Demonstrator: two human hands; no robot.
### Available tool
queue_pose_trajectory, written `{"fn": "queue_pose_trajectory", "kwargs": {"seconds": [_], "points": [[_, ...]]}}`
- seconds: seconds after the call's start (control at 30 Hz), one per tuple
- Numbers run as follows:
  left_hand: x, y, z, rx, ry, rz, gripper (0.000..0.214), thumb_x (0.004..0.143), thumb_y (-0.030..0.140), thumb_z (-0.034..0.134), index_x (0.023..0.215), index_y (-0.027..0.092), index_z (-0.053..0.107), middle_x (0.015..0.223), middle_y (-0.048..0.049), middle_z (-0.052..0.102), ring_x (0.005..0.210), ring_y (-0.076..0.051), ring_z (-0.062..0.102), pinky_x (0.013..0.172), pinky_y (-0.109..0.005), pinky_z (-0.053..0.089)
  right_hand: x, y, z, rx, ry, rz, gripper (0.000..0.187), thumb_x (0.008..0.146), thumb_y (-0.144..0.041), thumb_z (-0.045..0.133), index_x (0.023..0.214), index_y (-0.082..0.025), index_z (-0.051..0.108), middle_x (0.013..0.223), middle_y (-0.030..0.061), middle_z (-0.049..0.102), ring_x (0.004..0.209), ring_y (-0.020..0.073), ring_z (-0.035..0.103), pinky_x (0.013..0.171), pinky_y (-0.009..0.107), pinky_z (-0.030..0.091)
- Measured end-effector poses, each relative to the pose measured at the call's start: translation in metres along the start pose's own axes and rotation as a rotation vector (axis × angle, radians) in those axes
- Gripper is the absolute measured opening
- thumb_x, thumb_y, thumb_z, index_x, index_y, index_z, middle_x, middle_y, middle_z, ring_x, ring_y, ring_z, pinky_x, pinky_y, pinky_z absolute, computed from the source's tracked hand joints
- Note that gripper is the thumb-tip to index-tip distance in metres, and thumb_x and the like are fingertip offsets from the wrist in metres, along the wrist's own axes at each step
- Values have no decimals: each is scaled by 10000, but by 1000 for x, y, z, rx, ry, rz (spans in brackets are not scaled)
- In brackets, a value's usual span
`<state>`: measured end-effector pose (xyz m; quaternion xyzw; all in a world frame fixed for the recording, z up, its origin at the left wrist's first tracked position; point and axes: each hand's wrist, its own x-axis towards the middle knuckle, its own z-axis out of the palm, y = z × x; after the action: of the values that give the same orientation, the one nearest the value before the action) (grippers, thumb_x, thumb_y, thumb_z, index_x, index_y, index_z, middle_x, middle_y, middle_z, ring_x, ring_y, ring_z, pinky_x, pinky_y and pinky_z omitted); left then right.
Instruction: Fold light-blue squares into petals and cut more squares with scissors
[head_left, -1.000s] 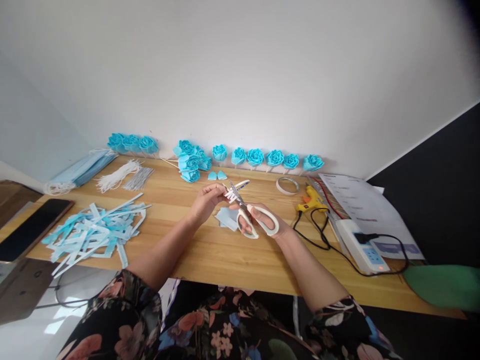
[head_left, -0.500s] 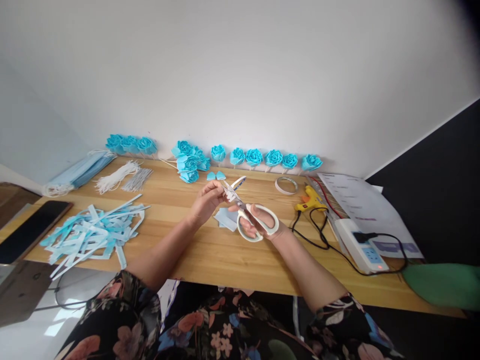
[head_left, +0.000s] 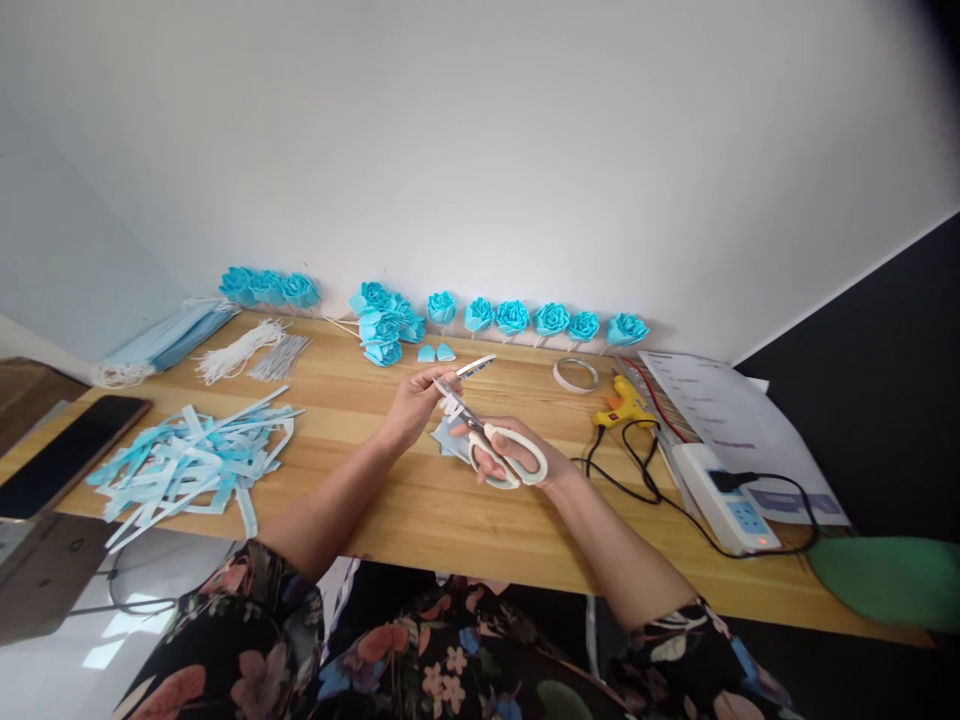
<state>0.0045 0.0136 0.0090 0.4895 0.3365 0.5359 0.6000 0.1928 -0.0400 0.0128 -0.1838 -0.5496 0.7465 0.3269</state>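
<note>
My left hand [head_left: 415, 403] pinches a narrow white paper strip [head_left: 478, 365] with dark blue marks, and white fringe-like pieces hang below my fingertips. In my right hand [head_left: 510, 455] are scissors with cream handles [head_left: 534, 458], my fingers through the loops. Their metal blades [head_left: 466, 408] point up and left, reaching the strip beside my left fingertips. Whether the blades are closed on the paper I cannot tell. Pale blue folded sheets [head_left: 452, 438] lie under the scissors, partly hidden. Two small blue petal pieces [head_left: 436, 353] rest beyond my hands.
Several blue fabric roses [head_left: 513, 318] stand along the wall. To the left lie cut strips [head_left: 191, 465], white cords [head_left: 240, 350], face masks [head_left: 166, 340] and a phone [head_left: 71, 455]. To the right are a tape roll [head_left: 575, 376], yellow glue gun [head_left: 626, 402], power strip [head_left: 724, 500] and printed sheet [head_left: 720, 410].
The scissors have shifted slightly left and down, their tips now closer to my left fingertips. My left hand keeps its pinch on the paper strip. The whole view has shifted slightly.
</note>
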Motion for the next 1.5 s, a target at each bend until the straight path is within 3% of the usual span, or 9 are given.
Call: {"fn": "queue_pose_trajectory", "kwargs": {"seconds": [0.07,0.17,0.33,0.5,0.73,0.87,1.0,1.2,1.5], "points": [[2,1,-1,-42,27,26,214,769,356,712,769,143,711,687,-9,625,658,-113,533,700,-247,425,-1,-2,-3,-8,-18,-54,624,844,-603,586,1233,-115,592,674,-20,521,569,93,474,758,386,545],[5,2,-2,-123,44,55,186,771,304,708,689,141,668,678,-12,607,699,-122,551,751,-261,437,-3,-4,-13,-6,1,-99,620,874,-604,537,1275,-132,562,743,5,535,648,120,507,834,434,523],[6,4,0,-287,40,52,259,765,352,725,663,141,616,638,5,531,655,-115,528,706,-269,438,-6,-5,-22,-31,27,-82,594,904,-579,502,1285,-127,565,724,6,541,615,118,510,791,426,533],[5,7,3,-300,11,9,316,784,369,700,604,133,591,625,-7,502,658,-123,517,704,-275,438,-6,-5,-20,-64,9,-53,602,907,-578,499,1283,-114,570,672,-7,532,579,112,495,755,415,539],[6,4,1,-351,-4,-11,176,734,279,725,785,112,695,730,-29,574,718,-132,543,783,-303,455,-4,-3,-21,-28,83,-57,603,874,-611,526,1244,-140,602,642,-18,528,562,113,493,731,387,546],[6,4,1,-332,-6,8,209,727,301,741,671,119,657,773,-42,597,742,-132,546,796,-309,454,-4,-3,-21,-32,82,-63,579,873,-593,541,1213,-130,617,652,-14,529,566,112,487,726,385,550],[6,5,1,-337,31,27,261,702,294,746,567,135,589,682,-19,563,683,-116,516,714,-278,439,-5,-6,-19,-33,74,-49,555,886,-583,528,1193,-129,617,656,-9,530,568,115,488,738,384,536],[7,5,0,-343,70,4,295,748,314,716,581,152,536,599,17,474,633,-107,490,677,-266,425,-6,-6,-17,-48,67,-33,563,893,-581,515,1192,-110,592,676,-3,536,557,117,479,739,396,534],[8,0,1,-382,-2,-26,325,809,402,680,642,150,560,616,16,483,614,-104,487,671,-254,443,-4,-4,-14,-60,8,-37,561,913,-554,503,1227,-97,585,675,-6,541,557,105,493,733,392,542]]}}
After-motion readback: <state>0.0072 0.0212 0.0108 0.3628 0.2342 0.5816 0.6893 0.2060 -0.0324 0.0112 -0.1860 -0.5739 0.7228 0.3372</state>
